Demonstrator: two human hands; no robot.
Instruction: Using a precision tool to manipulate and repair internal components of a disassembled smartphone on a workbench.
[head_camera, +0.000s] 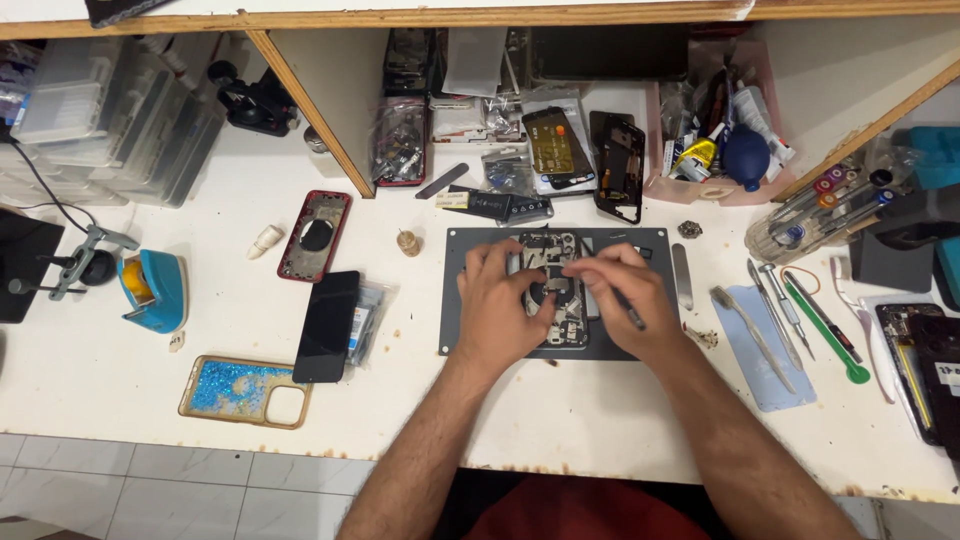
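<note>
Head view looks straight down on my two hands meeting over an opened phone (553, 290), which lies face down on a dark grey work mat (460, 300) in the middle of the white bench (600, 420). My left hand (497, 305) rests on the phone's left side, fingers curled down onto its edge and upper frame, steadying it. My right hand (625, 295) sits on the right side, fingers pinched together around a thin dark tool (632, 315) whose end sticks out toward my wrist; its tip is hidden under my fingers. Left of the mat lie a black phone screen (327, 325), a red phone frame (315, 235) and a glittery blue case (243, 390). To the right, tweezers (775, 310) and a green pry tool (828, 335) lie near a pale blue pad (765, 385).
</note>
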